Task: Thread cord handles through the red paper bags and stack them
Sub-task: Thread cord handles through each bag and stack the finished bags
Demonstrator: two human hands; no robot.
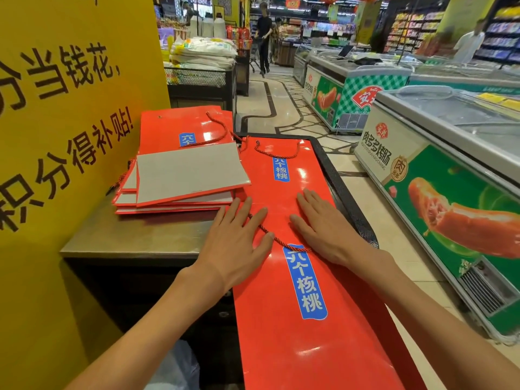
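Note:
A long red paper bag (306, 327) with a blue label lies flat in front of me, its red cord handle (277, 239) looped across its upper end. My left hand (236, 243) and my right hand (326, 229) press flat on it with straight fingers, one on each side of the cord. Beyond lies another flat red bag (284, 170) with its cord handle (277, 153) showing. To the left sits a stack of red bags (183, 170), grey bottoms up, with a cord (219, 130) over the top.
The bags rest on a steel counter (135, 237) with a black edge (349, 198) on the right. A yellow sign board (64, 136) stands close on the left. Chest freezers (439, 153) line the right side of the aisle. People (264, 43) stand far back.

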